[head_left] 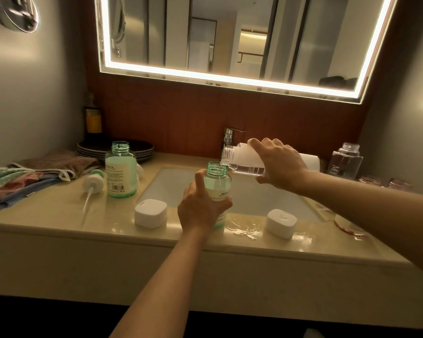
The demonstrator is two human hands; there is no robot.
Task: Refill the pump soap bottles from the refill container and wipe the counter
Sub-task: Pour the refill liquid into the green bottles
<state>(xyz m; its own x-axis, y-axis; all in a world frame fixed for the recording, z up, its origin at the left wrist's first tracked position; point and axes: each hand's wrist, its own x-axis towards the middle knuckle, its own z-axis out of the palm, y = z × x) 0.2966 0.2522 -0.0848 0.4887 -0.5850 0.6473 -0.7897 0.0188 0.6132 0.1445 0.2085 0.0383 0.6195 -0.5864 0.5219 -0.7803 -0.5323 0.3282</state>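
Barcode (117,188) on rear green bottle (120,167), "MY" bottle (346,163)

A chrome faucet (228,136) stands at the back edge of a white sink basin (161,184). Above the faucet, a large mirror (230,40) with a lit border hangs on a reddish wooden wall panel (169,118). Left of the faucet sits a stack of dark plates (145,148). Farther left stands a dark bottle (93,118) with an orange label. High up and far left of the faucet, a round chrome mirror (17,13) is fixed to the wall. Well right of the faucet stands blurred pinkish glassware (374,180).
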